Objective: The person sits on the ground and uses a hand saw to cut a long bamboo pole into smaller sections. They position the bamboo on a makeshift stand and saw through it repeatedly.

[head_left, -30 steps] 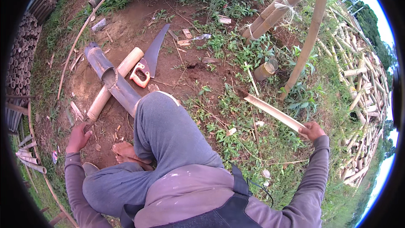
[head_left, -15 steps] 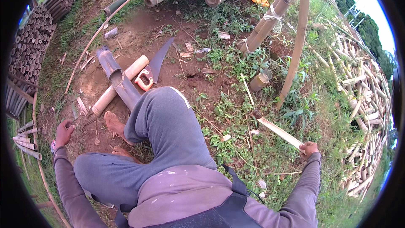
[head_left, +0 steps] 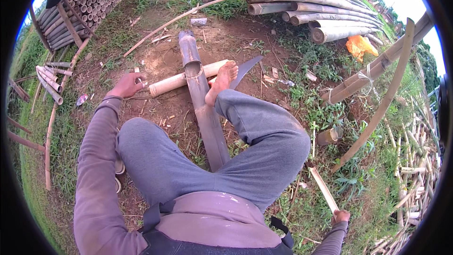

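My right hand point(head_left: 340, 216) is closed around the near end of a pale split bamboo strip point(head_left: 323, 189), which slants up and left over the grass to a dark tip. My left hand point(head_left: 126, 85) is off the ground with fingers bent and apart, just left of a light bamboo piece point(head_left: 167, 84). That piece lies crosswise under or through a notched dark bamboo pole point(head_left: 207, 127) running between my legs; which, I cannot tell. My bare foot point(head_left: 222, 80) is over the light piece's right end and hides most of a handsaw, whose dark blade point(head_left: 246, 71) shows beyond.
Long bamboo poles point(head_left: 302, 0) are stacked at the far right, with an orange plastic bag point(head_left: 361, 47) beside them. Tied upright poles point(head_left: 368, 78) and a curved bamboo slat point(head_left: 377, 118) stand at right. A bamboo stub point(head_left: 329, 136) and a heap of offcuts point(head_left: 415, 174) lie nearby.
My view has swung left. My raised foot has come onto the light bamboo, covering the saw's orange handle, and my knees have spread. My left hand has moved nearer that piece; the right keeps the strip.
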